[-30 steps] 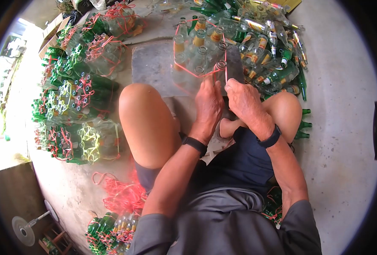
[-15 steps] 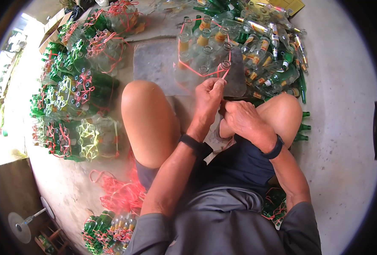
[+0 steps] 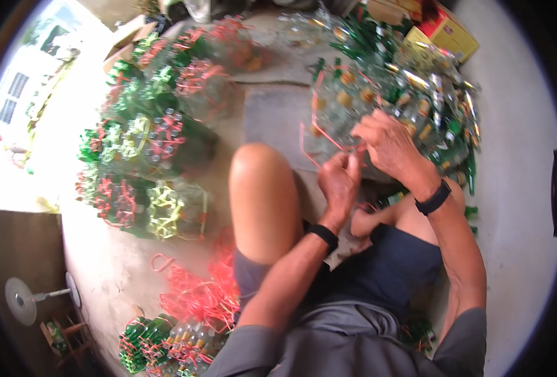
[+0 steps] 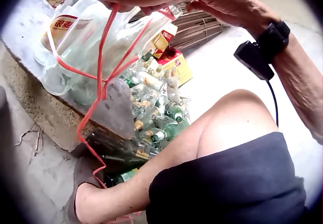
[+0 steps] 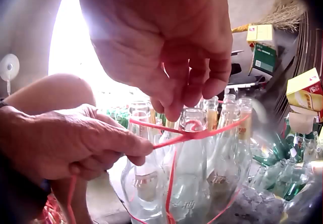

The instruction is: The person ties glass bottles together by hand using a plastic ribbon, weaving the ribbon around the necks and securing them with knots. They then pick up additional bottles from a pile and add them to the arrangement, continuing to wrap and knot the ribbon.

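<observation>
Left hand (image 5: 81,141) pinching twine (image 5: 174,141), right hand (image 5: 161,47) above

The left hand (image 5: 75,141) pinches red string (image 5: 217,131); the right hand (image 5: 161,42) is just above it, bottles (image 5: 189,166) below.

Daylight floods in through an opening (image 3: 24,160) far left of the fingers (image 5: 136,146) as I watch remotely; pale concrete floor (image 3: 514,251) stretches to their right, while a fan (image 3: 21,300) stands left, near a plain wall (image 5: 30,37).
</observation>
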`<state>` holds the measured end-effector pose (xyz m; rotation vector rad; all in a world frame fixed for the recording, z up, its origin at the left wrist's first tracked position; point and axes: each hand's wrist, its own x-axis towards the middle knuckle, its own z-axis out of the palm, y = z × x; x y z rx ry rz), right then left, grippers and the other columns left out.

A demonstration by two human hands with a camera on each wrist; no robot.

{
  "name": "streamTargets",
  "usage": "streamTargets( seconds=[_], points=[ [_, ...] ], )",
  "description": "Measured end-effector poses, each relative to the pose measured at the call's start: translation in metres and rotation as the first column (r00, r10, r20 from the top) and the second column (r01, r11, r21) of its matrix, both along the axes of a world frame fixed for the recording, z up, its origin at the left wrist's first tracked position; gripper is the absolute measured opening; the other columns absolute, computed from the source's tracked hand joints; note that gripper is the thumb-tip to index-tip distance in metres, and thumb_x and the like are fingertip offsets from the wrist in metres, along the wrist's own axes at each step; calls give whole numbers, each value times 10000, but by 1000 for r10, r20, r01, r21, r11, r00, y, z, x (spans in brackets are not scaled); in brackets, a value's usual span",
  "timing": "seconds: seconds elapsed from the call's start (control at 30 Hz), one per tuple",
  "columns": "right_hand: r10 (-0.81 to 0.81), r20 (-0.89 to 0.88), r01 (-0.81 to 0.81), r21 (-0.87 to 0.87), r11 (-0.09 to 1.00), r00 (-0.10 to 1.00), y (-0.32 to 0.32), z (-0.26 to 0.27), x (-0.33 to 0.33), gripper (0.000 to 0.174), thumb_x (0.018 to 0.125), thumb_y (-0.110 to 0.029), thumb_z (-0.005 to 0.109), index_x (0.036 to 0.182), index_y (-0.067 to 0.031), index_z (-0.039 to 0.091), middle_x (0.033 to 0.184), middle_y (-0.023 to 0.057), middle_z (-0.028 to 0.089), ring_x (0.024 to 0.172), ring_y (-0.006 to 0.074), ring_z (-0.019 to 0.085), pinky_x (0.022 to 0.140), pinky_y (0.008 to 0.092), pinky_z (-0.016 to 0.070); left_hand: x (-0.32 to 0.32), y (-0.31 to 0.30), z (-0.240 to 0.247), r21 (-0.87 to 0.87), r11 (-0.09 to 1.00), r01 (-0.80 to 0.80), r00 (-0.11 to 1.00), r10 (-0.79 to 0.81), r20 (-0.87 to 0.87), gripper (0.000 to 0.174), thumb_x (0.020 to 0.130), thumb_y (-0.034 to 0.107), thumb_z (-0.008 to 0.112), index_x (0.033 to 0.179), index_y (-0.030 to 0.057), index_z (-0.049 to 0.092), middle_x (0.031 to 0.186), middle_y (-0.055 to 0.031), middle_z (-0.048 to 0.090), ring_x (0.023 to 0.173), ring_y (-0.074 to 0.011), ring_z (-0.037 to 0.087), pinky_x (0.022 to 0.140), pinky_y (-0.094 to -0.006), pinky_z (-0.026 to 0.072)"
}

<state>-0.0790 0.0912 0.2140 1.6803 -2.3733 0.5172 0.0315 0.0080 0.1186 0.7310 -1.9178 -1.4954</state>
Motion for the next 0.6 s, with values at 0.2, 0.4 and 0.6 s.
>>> streamTargets(
  seconds=[0.2,0.4,0.6],
  points=[
    [-14,-11,17,312,950,1000,-15,-5,-16,129,831,-69,594,891,-70,708,897,130,655,940,345,579,858,447,448,-5,7,-2,93,989,-113,994,113,9,316,926,266,754,766,-5,721,637,-133,690,538,-122,619,563,-345,501],
    [-24,181,-65,469,881,983,-19,-16,-36,141,831,-130,587,878,-90,714,835,152,634,973,353,562,880,484,422,-4,8,-5,167,981,-99,994,91,54,314,942,340,743,808,56,760,692,-72,742,618,-174,723,601,-324,541],
    [-27,215,-111,602,791,976,-38,-6,-41,180,771,-132,578,847,-93,736,879,157,702,943,357,576,861,468,410,-8,10,-8,148,982,-119,990,105,96,315,965,320,706,828,42,764,699,-48,757,625,-126,722,607,-284,546]
  ],
)
